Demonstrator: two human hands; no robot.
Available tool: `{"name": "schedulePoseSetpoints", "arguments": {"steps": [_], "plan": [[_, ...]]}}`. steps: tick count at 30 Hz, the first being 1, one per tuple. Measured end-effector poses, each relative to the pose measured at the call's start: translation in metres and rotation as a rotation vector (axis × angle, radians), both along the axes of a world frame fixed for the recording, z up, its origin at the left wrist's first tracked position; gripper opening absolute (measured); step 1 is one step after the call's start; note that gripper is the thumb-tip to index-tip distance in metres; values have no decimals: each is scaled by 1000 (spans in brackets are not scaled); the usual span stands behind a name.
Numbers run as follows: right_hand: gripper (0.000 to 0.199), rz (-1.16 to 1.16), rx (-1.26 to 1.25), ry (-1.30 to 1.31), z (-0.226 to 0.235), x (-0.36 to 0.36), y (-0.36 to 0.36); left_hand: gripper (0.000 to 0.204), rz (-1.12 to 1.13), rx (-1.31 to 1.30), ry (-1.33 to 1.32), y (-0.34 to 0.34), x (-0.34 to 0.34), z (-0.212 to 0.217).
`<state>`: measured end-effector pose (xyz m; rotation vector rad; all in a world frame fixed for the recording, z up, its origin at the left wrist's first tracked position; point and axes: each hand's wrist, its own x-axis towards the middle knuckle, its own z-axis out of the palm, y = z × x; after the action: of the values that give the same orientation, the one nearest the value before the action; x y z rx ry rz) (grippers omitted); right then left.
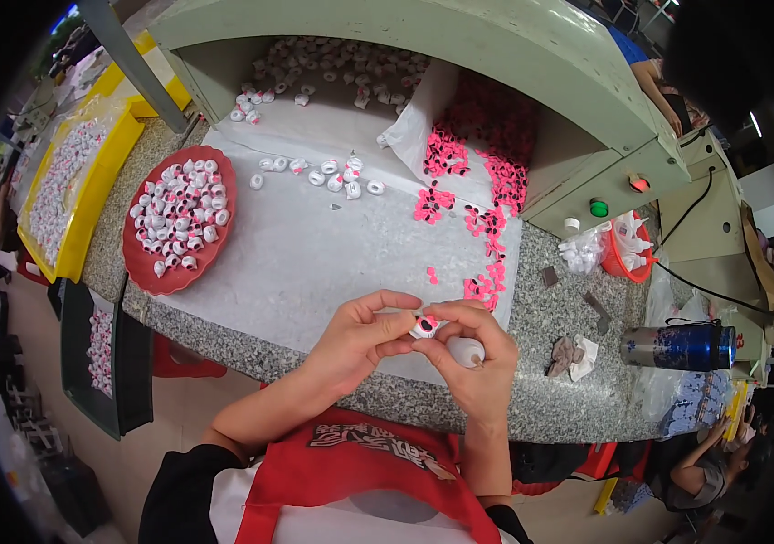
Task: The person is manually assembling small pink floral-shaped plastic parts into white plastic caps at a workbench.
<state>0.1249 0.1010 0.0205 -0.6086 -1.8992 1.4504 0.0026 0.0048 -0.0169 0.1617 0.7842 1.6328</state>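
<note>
Both hands pinch 1 white cap (424,327) w/ pink insert; right hand (473,358) also palms a white piece (466,352), left hand (360,335) steadies. Keep insert square, press evenly.

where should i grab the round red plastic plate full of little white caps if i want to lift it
Grip the round red plastic plate by its raised rim at the near edge, coming from the front. That edge is bare and faces the person; the small white caps heap across its middle.
</note>
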Motion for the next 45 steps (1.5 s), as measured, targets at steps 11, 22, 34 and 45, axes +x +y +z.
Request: {"name": "schedulePoseSetpoints", "arguments": {"steps": [11,22,34,45], "plan": [[27,113,-257,185,-14,1,-2,22,122,116,483,-8,7,14],[18,99,-565,94,-22,-1,2,20,135,45,569,-5,6,15],[12,6,-542,65,-57,-50,-16,18,289,-60,458,-18,-29,-12],[25,-89,-319,-37,-44,-46,-21,16,345,-1165,2208,18,-178,-44]]}}
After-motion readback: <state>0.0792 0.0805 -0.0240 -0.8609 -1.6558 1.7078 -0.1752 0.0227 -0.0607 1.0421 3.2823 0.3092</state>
